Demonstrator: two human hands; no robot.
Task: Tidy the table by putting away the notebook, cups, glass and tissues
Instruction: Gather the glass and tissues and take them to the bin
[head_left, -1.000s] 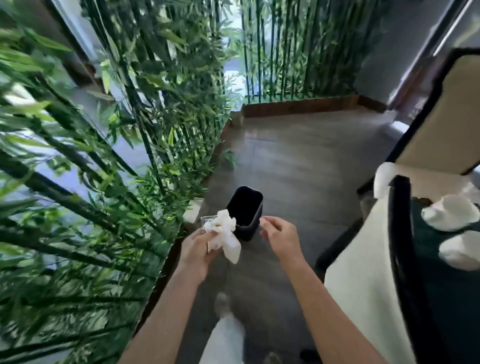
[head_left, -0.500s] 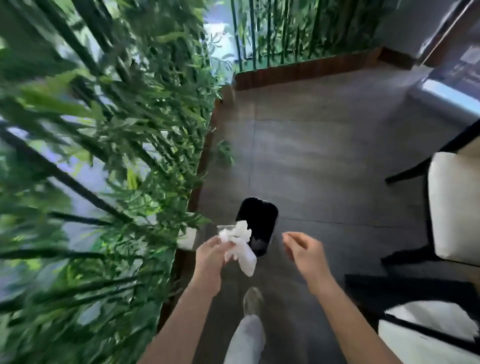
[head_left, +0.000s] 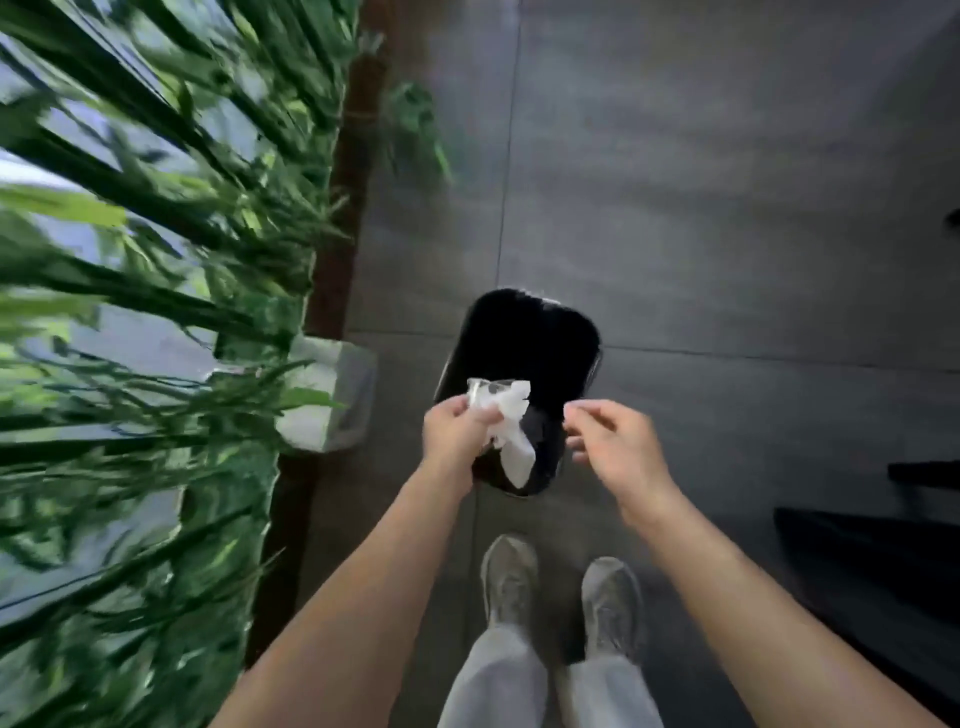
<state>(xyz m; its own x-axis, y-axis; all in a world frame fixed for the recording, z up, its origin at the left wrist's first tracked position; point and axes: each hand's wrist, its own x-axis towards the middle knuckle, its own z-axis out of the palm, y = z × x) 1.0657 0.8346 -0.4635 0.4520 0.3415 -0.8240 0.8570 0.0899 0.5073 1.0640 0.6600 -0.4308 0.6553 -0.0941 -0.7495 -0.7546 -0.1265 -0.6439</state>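
head view looks steeply down, near floor (head_left: 727, 208).

Soft daylight enters from the left behind motion-blurred bamboo leaves (head_left: 156, 270); the grey floor (head_left: 701, 182) is dim, edges bowed by wide-angle distortion.

Place: probably a restaurant or lounge corridor, though my view is blurred.
Floor: large dark grey tiles (head_left: 701, 182) under my shoes (head_left: 509, 577).
Edge: bamboo screen (head_left: 156, 260) in a wood-trimmed planter.
Bin: black wastebasket (head_left: 524, 338) beside it.
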